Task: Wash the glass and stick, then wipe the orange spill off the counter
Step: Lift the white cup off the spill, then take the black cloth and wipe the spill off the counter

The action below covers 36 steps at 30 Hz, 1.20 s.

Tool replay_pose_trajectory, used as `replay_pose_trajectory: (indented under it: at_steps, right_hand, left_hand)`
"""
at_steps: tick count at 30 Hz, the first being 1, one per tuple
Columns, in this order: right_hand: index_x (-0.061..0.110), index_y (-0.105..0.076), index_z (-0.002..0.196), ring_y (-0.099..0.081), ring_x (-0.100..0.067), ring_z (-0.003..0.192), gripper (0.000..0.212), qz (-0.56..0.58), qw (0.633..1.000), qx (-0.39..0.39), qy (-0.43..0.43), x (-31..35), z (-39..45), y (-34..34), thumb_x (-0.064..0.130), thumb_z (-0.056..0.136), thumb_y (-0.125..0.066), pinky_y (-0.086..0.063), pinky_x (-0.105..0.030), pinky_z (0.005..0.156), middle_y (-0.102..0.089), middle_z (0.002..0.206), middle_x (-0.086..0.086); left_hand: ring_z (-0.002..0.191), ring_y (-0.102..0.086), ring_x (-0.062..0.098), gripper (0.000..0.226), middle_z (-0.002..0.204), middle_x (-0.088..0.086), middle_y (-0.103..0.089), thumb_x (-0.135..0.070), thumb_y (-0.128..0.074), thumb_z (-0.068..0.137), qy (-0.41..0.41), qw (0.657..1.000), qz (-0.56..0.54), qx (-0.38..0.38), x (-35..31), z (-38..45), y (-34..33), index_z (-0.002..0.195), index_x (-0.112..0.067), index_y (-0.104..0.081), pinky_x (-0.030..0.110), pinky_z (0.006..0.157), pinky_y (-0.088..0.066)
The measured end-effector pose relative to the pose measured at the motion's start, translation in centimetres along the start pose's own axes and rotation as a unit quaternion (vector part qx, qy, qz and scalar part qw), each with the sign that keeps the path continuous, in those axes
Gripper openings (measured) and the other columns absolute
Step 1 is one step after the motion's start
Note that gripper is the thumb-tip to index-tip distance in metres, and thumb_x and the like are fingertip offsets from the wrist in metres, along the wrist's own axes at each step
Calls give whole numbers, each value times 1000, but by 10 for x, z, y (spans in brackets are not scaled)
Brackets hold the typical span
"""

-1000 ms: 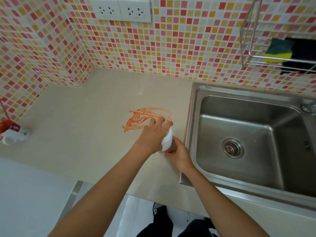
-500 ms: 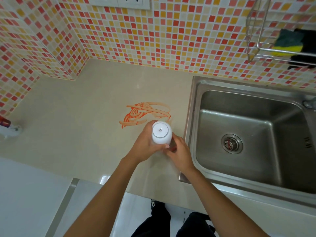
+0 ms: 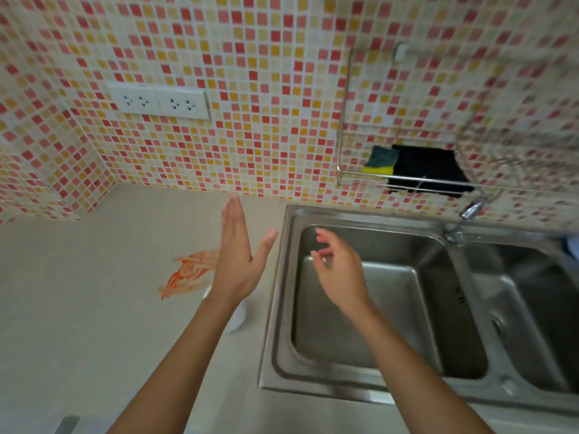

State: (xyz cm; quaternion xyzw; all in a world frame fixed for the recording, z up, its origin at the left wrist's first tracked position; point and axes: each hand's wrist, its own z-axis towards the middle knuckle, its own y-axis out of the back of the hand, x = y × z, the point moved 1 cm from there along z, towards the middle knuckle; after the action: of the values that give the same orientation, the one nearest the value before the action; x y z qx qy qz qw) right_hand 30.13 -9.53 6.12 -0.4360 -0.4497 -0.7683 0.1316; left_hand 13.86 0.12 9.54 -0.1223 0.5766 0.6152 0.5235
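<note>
An orange spill is smeared on the beige counter, just left of the sink. My left hand is raised flat above the counter, fingers straight and empty, covering the spill's right end. A white bottle stands on the counter under my left forearm, mostly hidden. My right hand hovers over the left sink basin with loosely curled fingers and nothing in it. No glass or stick is in view.
A wire rack on the tiled wall holds a yellow-green sponge and a black cloth. The tap sits at the back between two basins. Wall sockets are above the counter.
Both hands have let go of the white bottle, which now stands on the counter. The hands have lifted and spread apart, and the view has tilted up toward the wall.
</note>
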Motion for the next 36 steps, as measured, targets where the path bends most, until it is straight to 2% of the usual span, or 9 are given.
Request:
replay_pose_trajectory:
  at_steps: [4, 7, 11, 14, 19, 24, 26, 29, 36]
  right_hand:
    - [16, -61, 121, -61, -10, 95, 30, -24, 971, -202, 126, 15, 52, 118, 13, 91, -59, -48, -21, 86, -65, 112, 5]
    - [13, -61, 119, -61, -16, 101, 27, -44, 958, -263, 108, -1, 95, 179, 14, 92, -56, -50, -30, 88, -66, 110, 0]
    - [16, -52, 132, -55, -26, 114, 41, -171, 979, -105, -37, -46, 156, 208, 30, 94, -55, -47, -35, 93, -59, 127, -8]
    - [18, -35, 144, -49, -33, 124, 76, -236, 962, 63, -119, -63, 182, 199, 57, 83, -56, -47, -46, 98, -45, 143, -12]
    - [20, -24, 150, -30, -40, 138, 115, -288, 928, 137, -193, -64, 206, 189, 82, 60, -60, -30, -57, 110, -28, 154, -15]
    - [12, -61, 114, -61, -32, 103, 57, -315, 926, 123, -169, -63, 211, 182, 54, 75, -69, -54, -40, 82, -63, 116, -12]
    - [9, -63, 105, -63, -26, 88, 36, -332, 924, 136, -129, -54, 209, 186, 39, 85, -66, -50, -30, 62, -63, 95, -5]
    - [7, -63, 104, -63, -25, 81, 19, -356, 927, 87, -87, -49, 203, 190, 20, 92, -58, -46, -31, 57, -64, 92, -7]
    - [7, -64, 114, -60, -24, 74, 27, 36, 975, -171, -139, -51, 184, 220, 22, 97, -48, -46, -28, 56, -69, 102, -14]
  left_hand:
    - [146, 20, 13, 73, 159, -1, 19, -53, -26, 100, -140, 987, 75, -8, -104, 52, -65, 152, -17, 11, 31, 120, 7]
    - [146, 19, 17, 70, 157, 2, 20, -53, -14, 98, -209, 965, 160, 11, -157, 90, -120, 150, -13, 11, 34, 120, 8]
    - [144, 19, 24, 73, 156, 7, 18, -60, 9, 92, -174, 948, 264, 34, -162, 123, -173, 146, -12, 15, 39, 119, 9]
    - [148, 5, 27, 81, 159, 9, 7, -62, 14, 90, -136, 936, 322, 35, -147, 124, -186, 150, -8, 6, 41, 118, 8]
    - [146, 18, 21, 85, 158, 6, 16, -66, 10, 88, -146, 935, 322, 33, -152, 121, -186, 151, -9, 8, 34, 116, 18]
    - [146, 20, 20, 78, 159, 5, 19, -62, 0, 93, -122, 934, 333, 46, -152, 122, -188, 150, -11, 14, 35, 117, 16]
    - [146, 22, 19, 78, 158, 5, 21, -62, -1, 92, -113, 938, 325, 47, -152, 121, -188, 150, -12, 15, 37, 119, 14]
    - [145, 24, 17, 81, 157, 5, 24, -65, -1, 91, -100, 941, 317, 61, -151, 114, -185, 150, -12, 16, 39, 120, 11]
    - [142, 28, 8, 82, 156, 0, 29, -66, -13, 93, -92, 968, 231, 36, -136, 61, -139, 150, -15, 18, 30, 118, 15]
